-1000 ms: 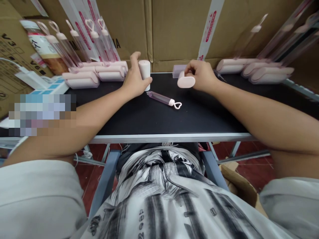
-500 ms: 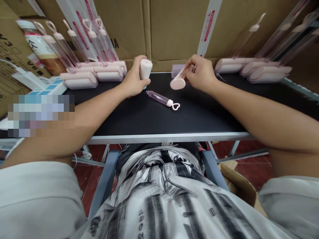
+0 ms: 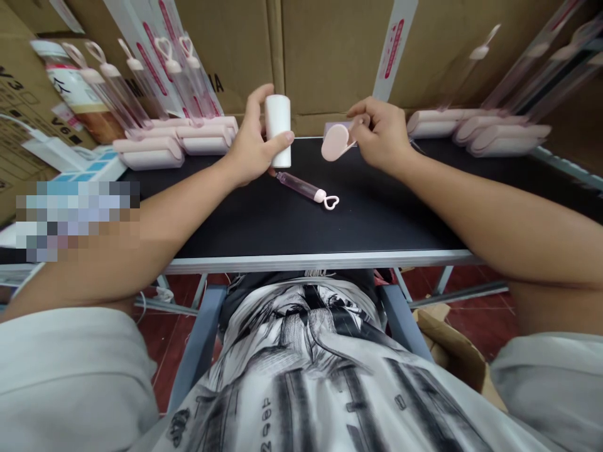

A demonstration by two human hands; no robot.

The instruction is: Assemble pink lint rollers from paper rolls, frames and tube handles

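Note:
My left hand (image 3: 254, 143) is wrapped round a white cylinder (image 3: 279, 125), held nearly upright above the black table top. My right hand (image 3: 379, 133) pinches a thin part of a pale pink piece with a flat oval end (image 3: 335, 142), whose face is turned toward me. Between and below the hands, a clear purplish tube (image 3: 301, 186) lies on the table, with a pink cap and heart-shaped loop at its right end. Partly hidden behind the pink piece is a translucent purplish item (image 3: 331, 125) at the table's back edge.
Pink holders (image 3: 151, 154) with upright loop-topped tubes stand at the back left, and similar holders (image 3: 509, 141) at the back right. A labelled bottle (image 3: 80, 94) and a white-blue power strip (image 3: 101, 168) are at the left. Cardboard (image 3: 330, 56) rises behind the table (image 3: 320, 232).
My left hand has tilted the white cylinder so that its side now shows instead of its top end. The pink piece in my right hand has turned and risen slightly.

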